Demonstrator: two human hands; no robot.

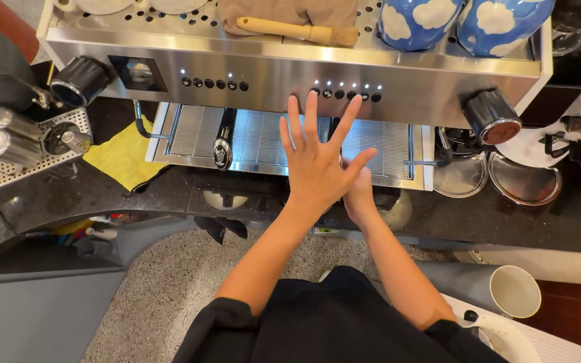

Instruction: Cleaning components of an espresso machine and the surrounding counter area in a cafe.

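Observation:
My left hand (317,161) is spread flat with its fingers wide apart, hovering over the drip tray (257,141) of a steel espresso machine (270,67). Its fingertips reach up to just below the right row of small round buttons (344,94). It holds nothing. My right hand (361,195) sits just behind and under the left one, fingers curled, mostly covered. What it holds is hidden. A black portafilter handle (222,144) hangs at the left group, apart from both hands.
A yellow cloth (126,154) lies left of the tray on the black counter (68,202). Metal pitchers (5,134) stand far left and round steel dishes (524,178) at the right. Blue cloud-patterned cups (415,23) and a wooden brush (297,30) rest on top. A white cup (516,290) sits lower right.

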